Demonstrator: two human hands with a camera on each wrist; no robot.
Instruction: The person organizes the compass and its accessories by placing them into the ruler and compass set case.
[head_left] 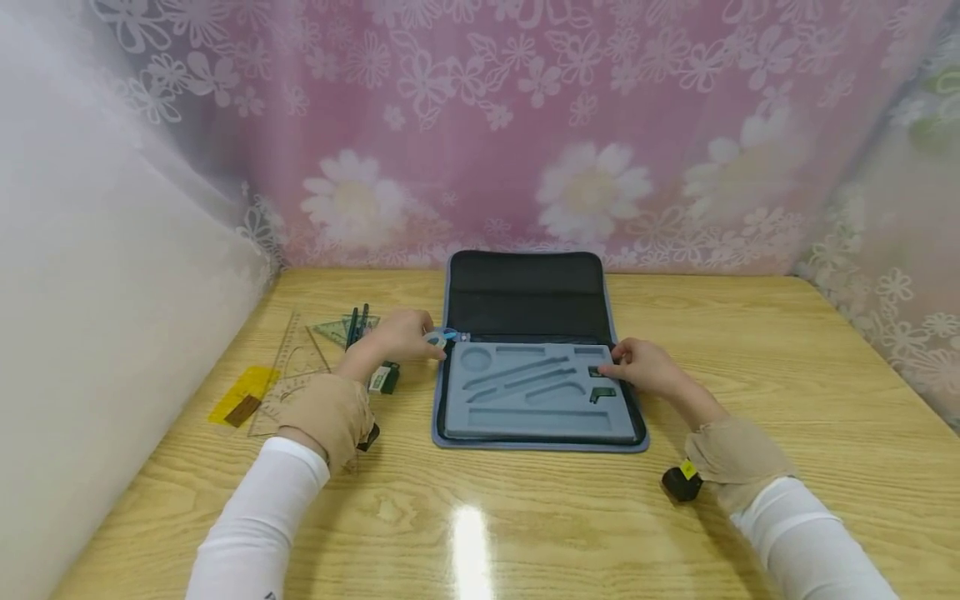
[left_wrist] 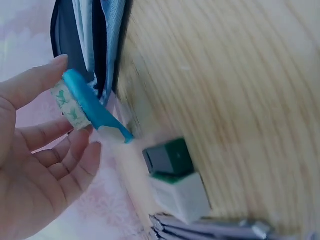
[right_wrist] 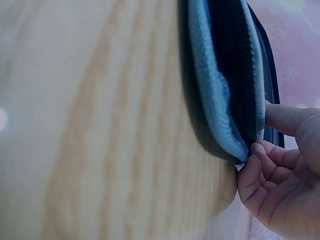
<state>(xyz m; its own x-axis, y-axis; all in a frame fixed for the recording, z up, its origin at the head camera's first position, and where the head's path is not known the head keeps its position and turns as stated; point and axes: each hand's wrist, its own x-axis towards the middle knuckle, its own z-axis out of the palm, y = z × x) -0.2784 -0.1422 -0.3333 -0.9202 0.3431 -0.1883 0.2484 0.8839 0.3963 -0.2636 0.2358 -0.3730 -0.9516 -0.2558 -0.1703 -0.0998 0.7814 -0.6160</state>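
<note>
A blue zip case (head_left: pixel 527 275) lies unfolded on the table, its lid to the back. In its front half sits a grey moulded tray (head_left: pixel 540 421) with shaped hollows. My left hand (head_left: pixel 405 336) is over the case's left edge and pinches a small blue tape dispenser (left_wrist: pixel 89 100) with a green-patterned roll between thumb and fingers. At the case's right side, my right hand (head_left: pixel 648 367) grips the rim, thumb above and curled fingers against the zipped edge (right_wrist: pixel 257 75). Two dark hollows (head_left: pixel 602 393) show near its fingertips.
Left of the case stand a green-and-white block (head_left: pixel 385 377) and dark pens (head_left: pixel 352 327). Clear set squares (head_left: pixel 296 371) and a yellow sheet (head_left: pixel 247 390) lie farther left. A black-and-yellow object (head_left: pixel 681 482) rests by the right wrist, another black one (head_left: pixel 369 437) by the left.
</note>
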